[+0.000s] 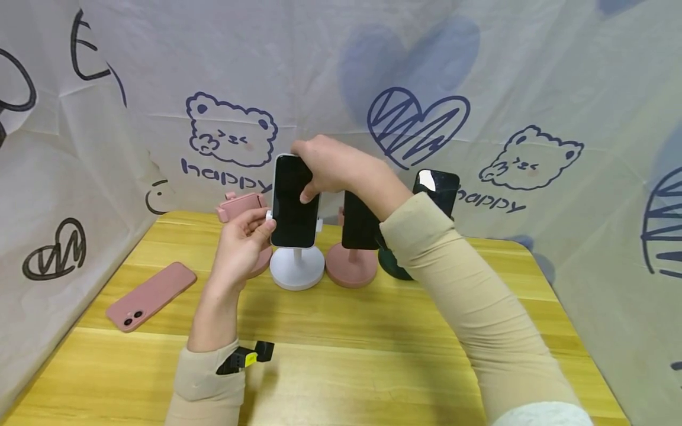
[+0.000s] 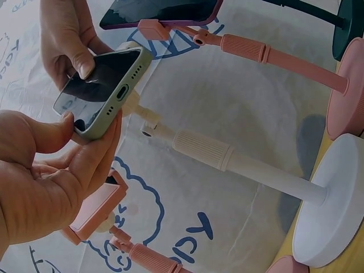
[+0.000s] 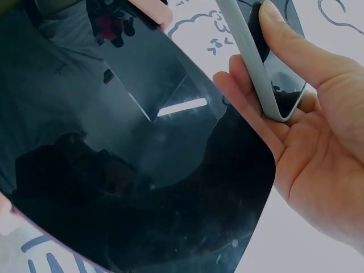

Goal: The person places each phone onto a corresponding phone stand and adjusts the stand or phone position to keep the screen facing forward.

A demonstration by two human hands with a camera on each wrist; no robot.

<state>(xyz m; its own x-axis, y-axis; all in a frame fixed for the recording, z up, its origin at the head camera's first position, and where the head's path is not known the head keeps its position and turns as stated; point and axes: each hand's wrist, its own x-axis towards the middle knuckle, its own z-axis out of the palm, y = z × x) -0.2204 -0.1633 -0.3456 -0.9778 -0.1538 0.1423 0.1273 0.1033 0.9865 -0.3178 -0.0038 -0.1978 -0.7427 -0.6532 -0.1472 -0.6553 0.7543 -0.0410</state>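
A smartphone with a dark screen and pale green case stands upright at the head of a white phone stand. My right hand grips its upper end, thumb on the screen and fingers behind. At the phone's left edge, beside the stand's white clamp, my left hand pinches with its thumb in front. The left wrist view shows my left fingers under the phone's back, near its charging-port end. In the right wrist view, my right thumb presses on the glass.
Right of the white stand, a pink stand holds a dark phone. Beyond it a dark green stand holds another phone, partly behind my right arm. A pink stand's holder is at left. A pink phone lies face down.
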